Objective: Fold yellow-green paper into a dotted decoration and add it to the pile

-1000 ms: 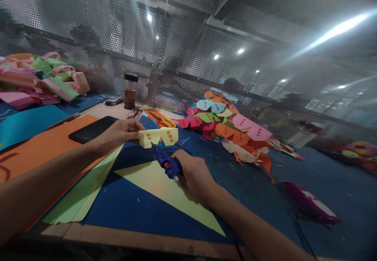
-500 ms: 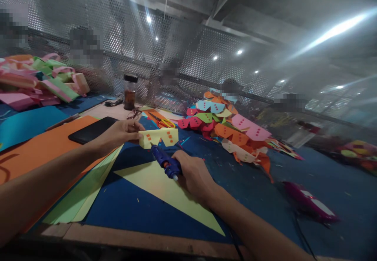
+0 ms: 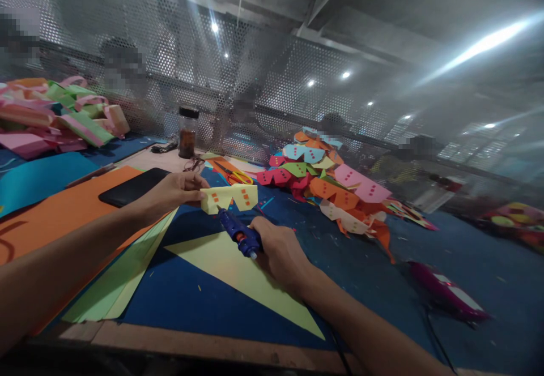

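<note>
Pinched in my left hand [image 3: 185, 189] is the left end of a pale yellow paper cutout [image 3: 246, 197] with small orange squares and a notch in its lower edge. My right hand [image 3: 278, 248] grips a blue glue gun [image 3: 238, 232], its nozzle pointing up and left, at or very near the cutout's lower left part. Whether the nozzle touches the paper I cannot tell. Below the glue gun a pale yellow sheet [image 3: 221, 263] lies on the blue table surface [image 3: 170, 291]. Yellow-handled scissors [image 3: 240, 178] lie just behind the cutout.
Coloured cutouts [image 3: 335, 192] are heaped at the back right, near a purple device [image 3: 446, 291] with a cable. A black phone [image 3: 134, 187] rests on orange paper [image 3: 63, 217] at left. Behind stand a jar [image 3: 187, 132], folded paper pieces [image 3: 80, 112] and a perforated metal screen [image 3: 272, 81].
</note>
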`<control>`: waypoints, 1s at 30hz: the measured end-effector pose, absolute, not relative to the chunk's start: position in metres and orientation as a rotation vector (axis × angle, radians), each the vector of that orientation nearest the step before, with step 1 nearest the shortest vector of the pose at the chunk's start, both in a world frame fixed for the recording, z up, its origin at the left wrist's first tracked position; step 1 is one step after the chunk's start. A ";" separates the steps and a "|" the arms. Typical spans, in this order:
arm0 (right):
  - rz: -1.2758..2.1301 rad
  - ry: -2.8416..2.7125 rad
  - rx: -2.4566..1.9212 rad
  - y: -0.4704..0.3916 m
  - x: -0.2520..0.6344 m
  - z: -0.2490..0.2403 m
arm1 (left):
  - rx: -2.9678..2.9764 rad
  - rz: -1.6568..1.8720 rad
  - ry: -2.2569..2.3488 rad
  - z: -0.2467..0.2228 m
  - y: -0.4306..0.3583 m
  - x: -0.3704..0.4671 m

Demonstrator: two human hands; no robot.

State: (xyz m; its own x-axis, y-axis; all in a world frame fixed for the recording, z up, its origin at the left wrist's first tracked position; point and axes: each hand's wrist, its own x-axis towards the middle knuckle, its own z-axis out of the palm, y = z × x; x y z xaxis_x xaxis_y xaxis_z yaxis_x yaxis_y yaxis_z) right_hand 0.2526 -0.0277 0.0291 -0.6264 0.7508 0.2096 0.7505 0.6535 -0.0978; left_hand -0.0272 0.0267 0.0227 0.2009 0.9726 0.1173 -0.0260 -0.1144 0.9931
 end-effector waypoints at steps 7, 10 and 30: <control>-0.013 -2.644 -1.244 -0.028 0.252 0.029 | 1.406 1.140 0.979 0.021 0.028 -0.029; -0.011 -2.647 -1.259 -0.029 0.251 0.030 | 1.401 1.145 0.982 0.021 0.028 -0.028; 0.018 -2.607 -1.230 -0.029 0.254 0.030 | 1.339 1.218 1.054 0.027 0.023 -0.021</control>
State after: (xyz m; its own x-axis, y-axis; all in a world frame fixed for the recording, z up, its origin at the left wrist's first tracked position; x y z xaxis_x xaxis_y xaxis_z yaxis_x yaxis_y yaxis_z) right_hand 0.2538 -0.0289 0.0298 -0.6084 0.7606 0.2265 0.7575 0.6417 -0.1203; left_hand -0.0213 0.0229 0.0268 0.1129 0.9861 0.1223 -0.0214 -0.1207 0.9925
